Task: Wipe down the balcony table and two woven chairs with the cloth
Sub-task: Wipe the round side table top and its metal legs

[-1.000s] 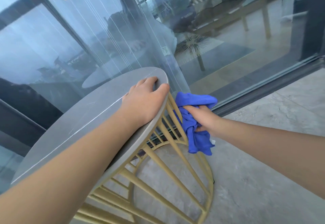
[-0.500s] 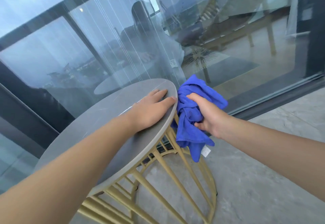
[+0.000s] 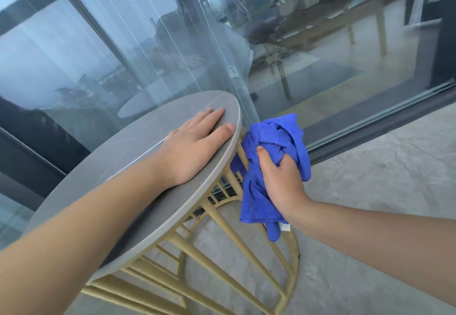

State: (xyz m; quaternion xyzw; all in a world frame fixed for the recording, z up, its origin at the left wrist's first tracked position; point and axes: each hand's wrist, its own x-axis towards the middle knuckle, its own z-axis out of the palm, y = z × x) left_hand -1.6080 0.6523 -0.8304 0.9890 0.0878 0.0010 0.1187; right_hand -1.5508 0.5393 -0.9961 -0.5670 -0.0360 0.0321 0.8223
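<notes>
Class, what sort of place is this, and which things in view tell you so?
Most likely a home balcony or terrace: a bare concrete floor outside a sliding glass door, with a small round table on a yellow rod frame beside it.

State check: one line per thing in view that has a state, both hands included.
Left hand: flat, fingers straight, resting on the tabletop near its rim.
Right hand: fingers curled round the cloth.
Bunched blue microfibre cloth: held in the right hand's grip against the table's upper frame, below the rim.
Round grey stone-look tabletop: tilted in this view.
Yellow slatted table frame: standing on the floor.
</notes>
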